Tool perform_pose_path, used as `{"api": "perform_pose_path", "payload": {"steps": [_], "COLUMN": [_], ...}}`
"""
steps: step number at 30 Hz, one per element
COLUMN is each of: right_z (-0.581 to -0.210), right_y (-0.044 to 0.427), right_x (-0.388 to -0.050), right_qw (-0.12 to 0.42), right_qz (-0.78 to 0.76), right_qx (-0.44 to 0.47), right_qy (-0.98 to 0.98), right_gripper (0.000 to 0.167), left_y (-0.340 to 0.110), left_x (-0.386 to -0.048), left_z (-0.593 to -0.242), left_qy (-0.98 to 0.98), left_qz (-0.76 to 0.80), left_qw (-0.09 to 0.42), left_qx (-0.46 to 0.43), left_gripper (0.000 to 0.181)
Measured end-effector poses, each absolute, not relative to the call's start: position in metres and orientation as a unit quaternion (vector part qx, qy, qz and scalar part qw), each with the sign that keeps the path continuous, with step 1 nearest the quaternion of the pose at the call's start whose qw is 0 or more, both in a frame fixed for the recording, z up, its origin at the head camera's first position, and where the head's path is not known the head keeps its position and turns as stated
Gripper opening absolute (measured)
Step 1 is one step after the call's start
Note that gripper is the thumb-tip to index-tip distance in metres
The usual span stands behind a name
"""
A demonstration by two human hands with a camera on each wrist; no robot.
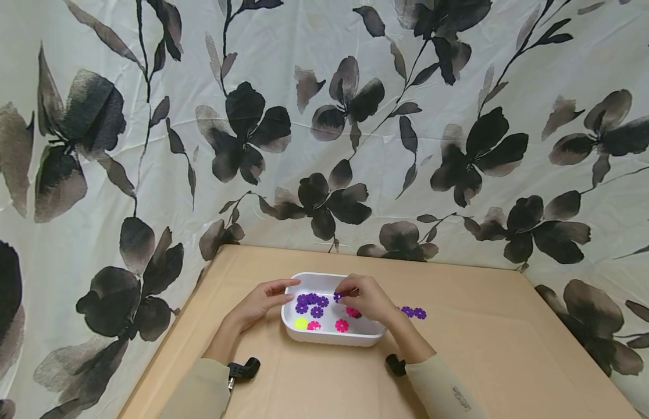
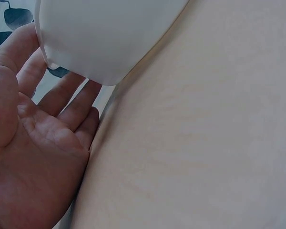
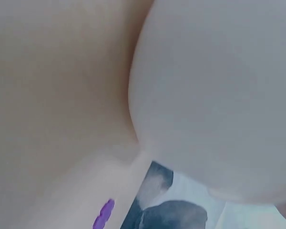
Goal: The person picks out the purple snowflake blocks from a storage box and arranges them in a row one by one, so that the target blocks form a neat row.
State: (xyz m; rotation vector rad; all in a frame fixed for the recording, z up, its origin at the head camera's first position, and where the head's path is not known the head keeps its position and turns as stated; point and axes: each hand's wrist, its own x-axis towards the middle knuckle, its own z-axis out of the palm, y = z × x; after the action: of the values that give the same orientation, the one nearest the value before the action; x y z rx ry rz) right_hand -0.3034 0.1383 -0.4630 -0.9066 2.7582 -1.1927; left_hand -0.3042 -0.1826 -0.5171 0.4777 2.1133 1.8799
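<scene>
A white tray (image 1: pixel 335 337) holds several purple flower-shaped pieces (image 1: pixel 316 312), a few pink ones (image 1: pixel 342 325) and a yellow one (image 1: pixel 300 323). My left hand (image 1: pixel 259 304) rests its fingers against the tray's left end; in the left wrist view the hand (image 2: pixel 43 129) touches the tray's white wall (image 2: pixel 100 38) with fingers extended. Over the tray's right part, my right hand (image 1: pixel 367 298) pinches a purple flower piece (image 1: pixel 337 297) between thumb and fingers. The right wrist view shows the tray's outer wall (image 3: pixel 209 95), with only a sliver of the hand at the edge.
Joined purple flower pieces (image 1: pixel 413 312) lie on the tan table (image 1: pixel 476 349) to the right of the tray, partly behind the right wrist; their end (image 3: pixel 103 214) shows in the right wrist view. A floral cloth (image 1: pixel 324 145) hangs behind the table.
</scene>
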Motion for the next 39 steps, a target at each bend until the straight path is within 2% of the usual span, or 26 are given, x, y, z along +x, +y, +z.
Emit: {"api": "perform_pose_path", "payload": {"steps": [6,11,21,31,39], "right_z": [-0.457,-0.454,-0.449,-0.447,-0.44], "right_y": [0.156,0.172,0.213,0.258,0.27], "right_x": [-0.296,-0.29,-0.294,-0.295,-0.289], "right_qw": [-0.031,-0.05,-0.091,-0.112,-0.123], "right_qz": [-0.42,-0.445,-0.481,-0.504,-0.474], "right_qx": [-0.276,-0.231,-0.172,-0.15,-0.127], "right_qy": [0.864,0.864,0.855,0.843,0.863], "right_gripper": [0.018,0.022,0.023,0.024,0.025], "left_y": [-0.183,-0.183,-0.183,-0.181,-0.183], "left_x": [-0.303,-0.303,-0.303,-0.306,-0.306], "left_z": [-0.517,-0.517,-0.518,-0.518,-0.519], "left_qy": [0.73,0.728,0.731,0.73,0.726], "left_qz": [0.65,0.65,0.649,0.65,0.655], "left_qw": [0.134,0.137,0.133,0.133,0.135], "left_qx": [0.165,0.167,0.163,0.163,0.158], "left_gripper": [0.051,0.052,0.054,0.049,0.053]}}
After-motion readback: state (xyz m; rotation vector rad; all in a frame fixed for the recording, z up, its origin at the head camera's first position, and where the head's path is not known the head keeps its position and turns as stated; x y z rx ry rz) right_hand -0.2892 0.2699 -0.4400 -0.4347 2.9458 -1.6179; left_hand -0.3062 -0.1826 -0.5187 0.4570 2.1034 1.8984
